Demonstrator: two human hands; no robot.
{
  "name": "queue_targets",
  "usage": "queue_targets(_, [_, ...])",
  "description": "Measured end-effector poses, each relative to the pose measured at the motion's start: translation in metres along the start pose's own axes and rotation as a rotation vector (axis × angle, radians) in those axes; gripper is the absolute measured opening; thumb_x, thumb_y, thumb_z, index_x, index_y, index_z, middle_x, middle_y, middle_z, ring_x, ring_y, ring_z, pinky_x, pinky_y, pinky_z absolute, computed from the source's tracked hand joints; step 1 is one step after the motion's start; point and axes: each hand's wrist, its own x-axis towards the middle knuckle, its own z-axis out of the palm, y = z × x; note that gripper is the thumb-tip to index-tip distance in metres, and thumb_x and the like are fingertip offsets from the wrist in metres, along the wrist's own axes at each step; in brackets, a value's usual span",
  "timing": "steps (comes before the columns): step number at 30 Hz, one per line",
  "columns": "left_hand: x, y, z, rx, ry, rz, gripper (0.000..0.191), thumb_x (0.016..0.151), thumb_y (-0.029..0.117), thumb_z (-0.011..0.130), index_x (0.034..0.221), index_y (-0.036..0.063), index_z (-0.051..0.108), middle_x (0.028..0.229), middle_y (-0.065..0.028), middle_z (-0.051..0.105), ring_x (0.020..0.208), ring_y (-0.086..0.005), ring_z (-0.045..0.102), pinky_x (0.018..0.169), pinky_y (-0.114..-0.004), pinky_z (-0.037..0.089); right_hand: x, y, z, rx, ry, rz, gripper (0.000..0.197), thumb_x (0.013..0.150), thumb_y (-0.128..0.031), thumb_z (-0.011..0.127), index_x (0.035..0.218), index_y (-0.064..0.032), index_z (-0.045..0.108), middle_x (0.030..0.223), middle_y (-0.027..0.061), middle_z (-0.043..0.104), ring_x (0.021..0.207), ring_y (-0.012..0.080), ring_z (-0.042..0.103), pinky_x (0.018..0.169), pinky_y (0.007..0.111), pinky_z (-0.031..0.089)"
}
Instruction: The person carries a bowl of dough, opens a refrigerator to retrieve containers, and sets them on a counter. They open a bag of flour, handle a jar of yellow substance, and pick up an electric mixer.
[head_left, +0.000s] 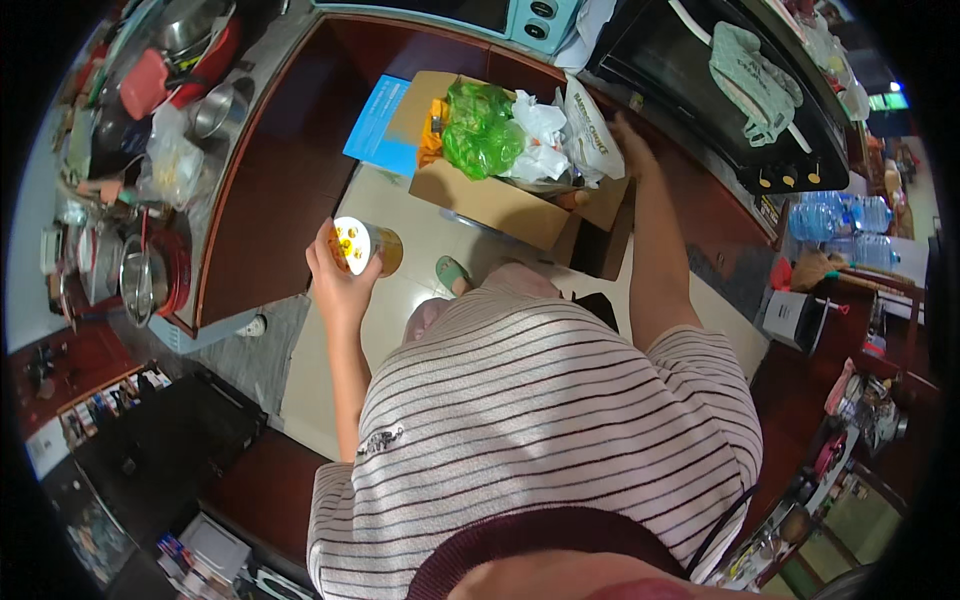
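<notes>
My left hand (341, 274) is closed around a clear jar (390, 251) with amber contents and a white, yellow-marked lid. It holds the jar tilted above the tiled floor. Before me is a cardboard box (495, 206) with spread flaps. Inside are a green plastic bag (484, 127), an orange packet (433, 135), crumpled white paper (538, 124) and a white printed bag (589, 131). My right hand (634, 150) is at the outer edge of the white bag, on the box's right side. Its fingertips are mostly hidden, so its grip is unclear.
A blue panel (379, 124) lies behind the box. Bowls and a strainer (142, 281) crowd the left counter. A green mitt (754, 82) hangs on the black oven's handle (799, 139) at upper right. Large water bottles (840, 214) stand at far right.
</notes>
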Motion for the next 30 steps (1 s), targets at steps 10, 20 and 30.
queue_targets(10, [0.047, 0.010, 0.024, 0.094, -0.131, -0.058, 0.074, 0.061, 0.021, 0.076, 0.126, 0.0075, 0.044, 0.111, -0.0142, 0.048, 0.097, -0.0302, 0.056, 0.081, -0.038, 0.048, 0.062, 0.086, 0.049, -0.691, 0.015, -0.205, 0.056, 0.088, -0.045, 0.050, 0.127, -0.0049, 0.049, 0.127, 0.0103, 0.049, 0.108, 0.0207, 0.051, 0.090, 0.031, 0.041])
queue_targets(20, [0.051, 0.024, 0.043, 0.105, -0.084, -0.057, 0.073, 0.061, 0.020, 0.075, 0.126, 0.0082, 0.045, 0.112, -0.0144, 0.047, 0.100, -0.0306, 0.054, 0.083, -0.039, 0.047, 0.065, 0.094, 0.081, -0.511, 0.012, -0.108, 0.050, 0.090, -0.039, 0.049, 0.124, -0.0030, 0.051, 0.120, 0.0110, 0.055, 0.104, 0.0223, 0.054, 0.088, 0.032, 0.042])
queue_targets(30, [0.038, 0.031, 0.034, 0.092, -0.115, -0.136, 0.079, 0.058, 0.024, 0.075, 0.128, 0.0092, 0.041, 0.114, -0.0162, 0.047, 0.100, -0.0339, 0.054, 0.082, -0.040, 0.048, 0.074, 0.064, 0.085, -0.435, -0.130, -0.113, 0.044, 0.091, -0.033, 0.048, 0.120, -0.0010, 0.054, 0.113, 0.0117, 0.060, 0.100, 0.0239, 0.057, 0.087, 0.034, 0.043])
